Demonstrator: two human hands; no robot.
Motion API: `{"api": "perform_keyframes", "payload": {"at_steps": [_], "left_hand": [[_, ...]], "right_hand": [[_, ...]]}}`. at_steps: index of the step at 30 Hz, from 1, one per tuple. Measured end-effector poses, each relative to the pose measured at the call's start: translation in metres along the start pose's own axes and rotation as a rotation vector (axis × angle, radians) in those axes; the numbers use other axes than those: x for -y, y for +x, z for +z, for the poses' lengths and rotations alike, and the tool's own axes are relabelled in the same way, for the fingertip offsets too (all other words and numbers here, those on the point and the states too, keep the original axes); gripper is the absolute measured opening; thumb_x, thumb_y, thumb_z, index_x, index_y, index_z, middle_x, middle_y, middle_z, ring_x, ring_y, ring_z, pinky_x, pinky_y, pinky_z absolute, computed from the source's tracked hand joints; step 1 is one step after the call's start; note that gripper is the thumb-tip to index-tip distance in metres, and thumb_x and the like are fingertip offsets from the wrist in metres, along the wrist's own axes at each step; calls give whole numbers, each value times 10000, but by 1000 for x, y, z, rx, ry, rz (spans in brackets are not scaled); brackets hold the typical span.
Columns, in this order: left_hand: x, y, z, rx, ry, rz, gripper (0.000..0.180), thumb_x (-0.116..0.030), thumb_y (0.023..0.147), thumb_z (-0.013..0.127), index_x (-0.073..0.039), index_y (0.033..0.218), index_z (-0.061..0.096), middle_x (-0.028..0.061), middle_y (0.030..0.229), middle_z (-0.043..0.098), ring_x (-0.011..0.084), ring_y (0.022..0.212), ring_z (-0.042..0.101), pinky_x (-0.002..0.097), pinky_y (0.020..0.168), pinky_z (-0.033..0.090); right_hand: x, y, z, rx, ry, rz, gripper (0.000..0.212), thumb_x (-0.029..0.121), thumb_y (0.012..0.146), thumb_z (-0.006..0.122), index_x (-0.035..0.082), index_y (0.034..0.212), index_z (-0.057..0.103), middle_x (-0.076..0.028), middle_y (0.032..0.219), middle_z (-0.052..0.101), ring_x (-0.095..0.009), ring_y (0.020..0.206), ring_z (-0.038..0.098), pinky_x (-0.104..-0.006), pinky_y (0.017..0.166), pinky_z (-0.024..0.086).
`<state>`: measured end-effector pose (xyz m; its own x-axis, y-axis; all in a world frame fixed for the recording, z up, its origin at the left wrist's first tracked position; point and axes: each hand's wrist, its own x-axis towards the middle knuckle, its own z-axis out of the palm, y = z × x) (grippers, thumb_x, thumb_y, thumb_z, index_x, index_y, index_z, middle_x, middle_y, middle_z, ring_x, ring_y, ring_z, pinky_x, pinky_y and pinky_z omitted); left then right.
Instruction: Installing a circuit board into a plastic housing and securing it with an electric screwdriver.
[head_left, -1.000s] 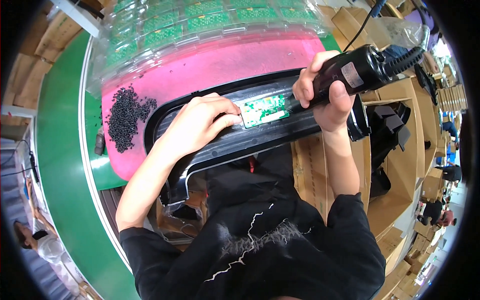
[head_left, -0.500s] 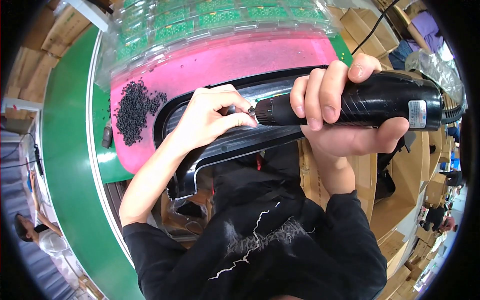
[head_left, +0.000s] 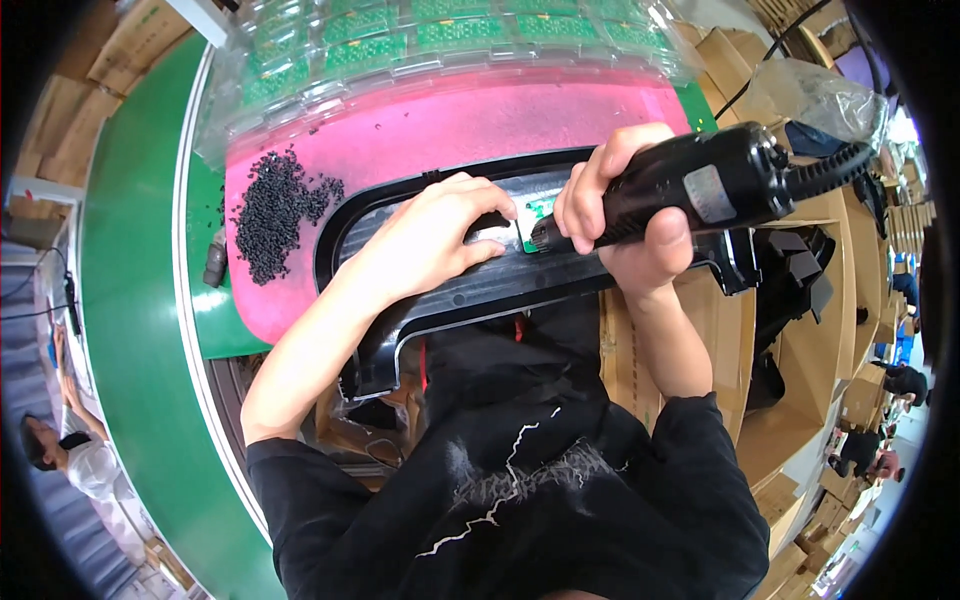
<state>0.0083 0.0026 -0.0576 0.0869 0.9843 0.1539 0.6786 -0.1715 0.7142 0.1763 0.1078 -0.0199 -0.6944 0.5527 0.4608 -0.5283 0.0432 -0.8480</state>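
My right hand [head_left: 620, 205] is wrapped round a black electric screwdriver [head_left: 735, 180], whose corded end points right. The driver's nose is down at a small green circuit board [head_left: 538, 208] inside a long black plastic housing [head_left: 440, 300]; its bit tip is hidden. Just left of the board, my left hand [head_left: 440, 232] rests over the housing. Thumb and forefinger stand apart there, with nothing visible between them. A pile of small black screws [head_left: 270, 215] lies to the left of the housing.
A pink mat [head_left: 420, 120] covers part of the green table [head_left: 130, 300]. Clear plastic trays of green boards [head_left: 460, 35] stand at the back. Cardboard boxes [head_left: 700, 340] crowd the right, with black plastic parts [head_left: 795, 270] in one. Other people are farther off.
The screwdriver has come down and left from level to angled, its nose now at the board. My left finger and thumb, earlier at its tip, have parted from it.
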Motion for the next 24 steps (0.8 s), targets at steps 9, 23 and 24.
{"api": "perform_keyframes", "payload": {"at_steps": [9,23,24], "left_hand": [[-17,-4,-13,-53,61,-51,263,-200,841,642,-29,1039,615,157,951,632,323,924,616,412,814,490],[-13,-138,-49,-745,-65,-429,191,-118,930,611,8,787,597,4,600,546,61,530,489,216,486,383],[-12,-146,-43,-778,-81,-459,289,-161,946,602,-18,702,539,2,530,502,68,452,459,224,425,339]], "right_hand": [[-30,-11,1,120,134,166,488,160,744,787,-43,1063,477,-53,744,518,-98,541,492,-223,474,402],[-4,5,14,332,41,33,526,128,746,813,-28,1192,581,43,835,593,-24,761,471,-213,646,426],[-11,4,19,300,79,17,532,130,754,809,-28,1206,577,44,859,588,-28,778,473,-213,666,431]]}}
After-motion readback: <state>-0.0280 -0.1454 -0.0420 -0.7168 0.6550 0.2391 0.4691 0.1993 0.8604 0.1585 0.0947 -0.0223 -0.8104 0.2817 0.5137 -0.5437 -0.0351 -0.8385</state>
